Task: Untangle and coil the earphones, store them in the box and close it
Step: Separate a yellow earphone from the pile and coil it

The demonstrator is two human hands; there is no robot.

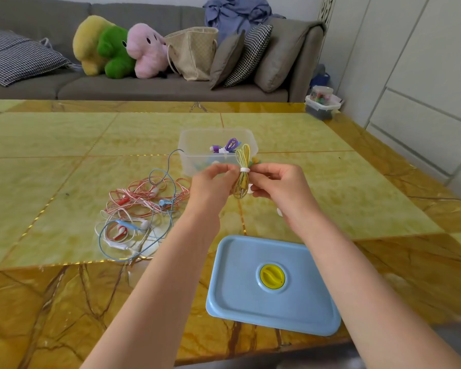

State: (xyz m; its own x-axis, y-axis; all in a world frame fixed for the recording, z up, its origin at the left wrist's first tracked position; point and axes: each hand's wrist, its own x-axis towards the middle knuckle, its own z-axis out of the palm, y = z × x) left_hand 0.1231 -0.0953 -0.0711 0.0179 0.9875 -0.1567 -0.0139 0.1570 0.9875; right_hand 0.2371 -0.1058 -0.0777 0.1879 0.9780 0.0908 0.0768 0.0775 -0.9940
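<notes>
Both hands, left (210, 179) and right (274, 182), pinch the yellow coil (242, 166) at its white tie (245, 170); light, floppy, best held there.

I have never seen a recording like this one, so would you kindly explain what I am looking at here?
There is no machine: a person wears a camera on the head, looking down at their own two hands. The left hand and right hand pinch a coiled yellow earphone bound by a white tie, held above the yellow stone table. Behind it stands a clear box already holding a purple coil. To the left lies a tangle of red, white and blue earphones. The blue lid lies nearer, off the box.
</notes>
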